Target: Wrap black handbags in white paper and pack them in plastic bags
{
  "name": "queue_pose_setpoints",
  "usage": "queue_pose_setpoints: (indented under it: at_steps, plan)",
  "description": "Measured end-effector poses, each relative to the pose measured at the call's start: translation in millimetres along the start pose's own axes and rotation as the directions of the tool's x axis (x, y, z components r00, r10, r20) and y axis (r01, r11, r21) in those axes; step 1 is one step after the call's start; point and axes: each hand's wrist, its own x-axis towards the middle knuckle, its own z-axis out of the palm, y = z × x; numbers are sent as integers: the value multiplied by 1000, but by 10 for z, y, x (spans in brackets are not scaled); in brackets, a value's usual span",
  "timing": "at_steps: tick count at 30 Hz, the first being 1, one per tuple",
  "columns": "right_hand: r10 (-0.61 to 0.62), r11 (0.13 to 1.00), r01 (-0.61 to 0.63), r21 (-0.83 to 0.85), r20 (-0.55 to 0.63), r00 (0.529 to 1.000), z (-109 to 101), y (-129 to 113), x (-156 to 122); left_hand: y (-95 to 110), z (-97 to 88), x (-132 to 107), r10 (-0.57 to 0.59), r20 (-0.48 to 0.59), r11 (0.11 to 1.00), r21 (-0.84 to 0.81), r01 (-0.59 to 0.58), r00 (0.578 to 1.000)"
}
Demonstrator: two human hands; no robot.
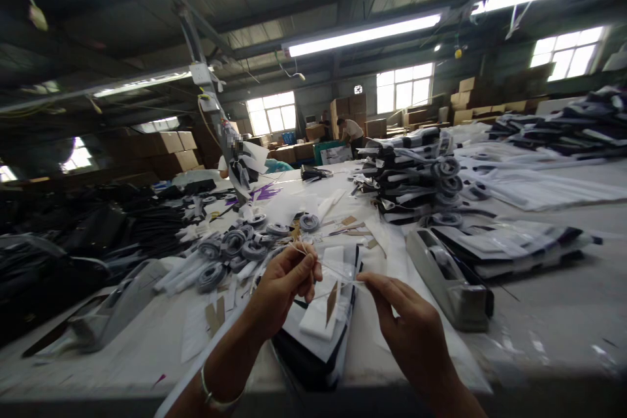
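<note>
My left hand (pixel 284 284) is closed in a pinch on a thin strip of clear tape (pixel 337 272) that stretches across to my right hand (pixel 406 323), whose fingertips pinch the other end. A bracelet sits on my left wrist. Under both hands lies a clear plastic bag (pixel 321 320) holding a folded black and white item with a small brown tag. Several rolled grey bands (pixel 230 248) lie just beyond my left hand.
A grey tape dispenser (pixel 450 277) stands right of my hands, another (pixel 117 304) at the left. Stacks of bagged black and white items (pixel 416 173) rise behind. Dark fabric piles (pixel 73 235) fill the left. A person stands far back by cardboard boxes (pixel 350 108).
</note>
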Motion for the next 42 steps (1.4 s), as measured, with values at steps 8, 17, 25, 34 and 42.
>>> queue_pose_setpoints:
  at_steps: [8, 17, 25, 34, 42]
  plan:
    - [59, 989, -60, 137, 13, 998, 133, -118, -143, 7, 132, -34, 58, -61, 987, -143, -66, 996]
    - [178, 849, -262, 459, 219, 959, 126, -350, -196, -17, 337, -33, 103, -154, 951, -275, -143, 983]
    - [375, 433, -612, 662, 485, 790, 283, -445, 20, -2, 320, -84, 51, -56, 992, -116, -58, 997]
    - [323, 160, -808, 567, 743, 586, 416, -527, 300, -13, -302, -189, 49, -175, 997, -42, -57, 983]
    - [267, 238, -884, 403, 847, 459, 920, -490, 612, -57, -854, -259, 69, -320, 996, -34, -84, 945]
